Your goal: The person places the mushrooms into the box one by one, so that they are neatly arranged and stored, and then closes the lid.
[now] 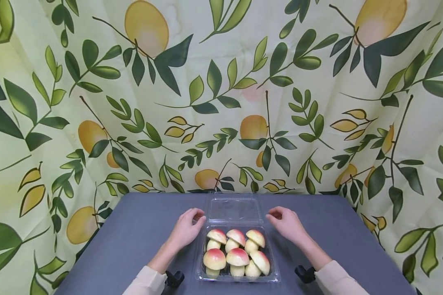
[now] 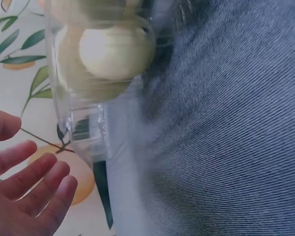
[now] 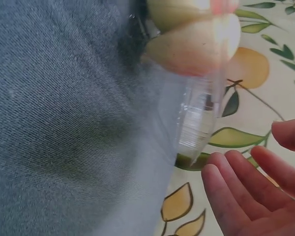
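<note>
A clear plastic clamshell box (image 1: 238, 280) lies on the table with its lid (image 1: 234, 209) folded back toward the wall. Inside sit several mushroom-shaped pieces (image 1: 238, 257) with pale stems and red-tinted caps, in two rows. To the left of the lid hovers my left hand (image 1: 187, 227), fingers loosely bent and holding nothing. My right hand (image 1: 287, 223) mirrors it on the right side, likewise holding nothing. In the left wrist view, the fingers (image 2: 39, 172) are spread apart beside the box wall. The right wrist view has relaxed fingers (image 3: 226, 187) near the clear plastic edge (image 3: 199, 123).
The grey-blue table (image 1: 144, 217) extends on both sides of the box. Behind it hangs a cloth (image 1: 221, 123) printed with leaves and orange fruit, which also runs along the left and right. Black wrist mounts (image 1: 175, 280) sit under both forearms, by the pale sleeves (image 1: 145, 280).
</note>
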### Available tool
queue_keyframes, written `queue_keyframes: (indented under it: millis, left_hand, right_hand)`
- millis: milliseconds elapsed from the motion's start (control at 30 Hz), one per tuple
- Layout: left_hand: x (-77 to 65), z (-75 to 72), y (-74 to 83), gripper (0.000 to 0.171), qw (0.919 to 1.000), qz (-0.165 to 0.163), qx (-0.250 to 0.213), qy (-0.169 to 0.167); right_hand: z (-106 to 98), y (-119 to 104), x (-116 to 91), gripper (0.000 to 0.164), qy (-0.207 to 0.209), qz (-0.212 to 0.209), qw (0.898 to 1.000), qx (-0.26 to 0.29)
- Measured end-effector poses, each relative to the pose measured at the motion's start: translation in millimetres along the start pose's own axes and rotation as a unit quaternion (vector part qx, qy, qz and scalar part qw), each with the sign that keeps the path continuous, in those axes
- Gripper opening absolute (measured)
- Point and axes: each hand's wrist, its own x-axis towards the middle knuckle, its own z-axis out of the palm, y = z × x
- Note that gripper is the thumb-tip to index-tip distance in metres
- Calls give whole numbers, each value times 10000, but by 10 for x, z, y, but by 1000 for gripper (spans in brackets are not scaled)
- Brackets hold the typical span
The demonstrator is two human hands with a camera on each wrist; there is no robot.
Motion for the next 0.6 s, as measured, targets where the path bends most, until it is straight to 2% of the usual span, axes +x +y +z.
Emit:
queue_keyframes:
  millis: [167, 367, 600]
  left_hand:
    - [62, 55, -55, 16, 9997, -206, 29, 124]
    - [159, 171, -143, 16, 9980, -507, -213, 314]
    - [258, 297, -245, 15, 9948, -888, -340, 371]
  right_hand:
    - [87, 24, 94, 21, 67, 71, 9999, -66]
    - [208, 86, 221, 24, 128, 165, 9997, -160]
    - [294, 151, 316, 26, 149, 264, 9993, -205]
